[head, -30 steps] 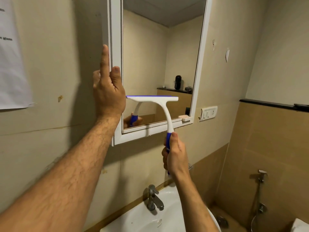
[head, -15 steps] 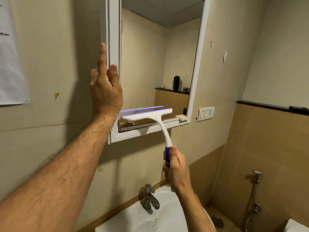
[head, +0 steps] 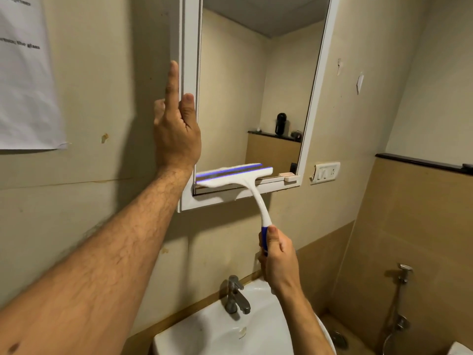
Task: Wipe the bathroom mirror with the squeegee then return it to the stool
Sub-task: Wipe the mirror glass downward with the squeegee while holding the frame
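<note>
The right hand [head: 277, 260] held the blue grip of the squeegee [head: 238, 179], with fingers curled tight around it. The white blade of the squeegee lay flat against the mirror [head: 256, 85], down at the bottom edge of the glass. The left hand [head: 176, 129] rested on the left edge of the white mirror frame [head: 188, 60], with fingers straight and pointing up. A white sink [head: 217, 331] with a gray tap [head: 235, 295] sat below the mirror.

beige walls [head: 107, 73], tan tile wainscot [head: 409, 226], white sink [head: 217, 336], chrome tap [head: 235, 295], paper notice [head: 23, 73]
</note>
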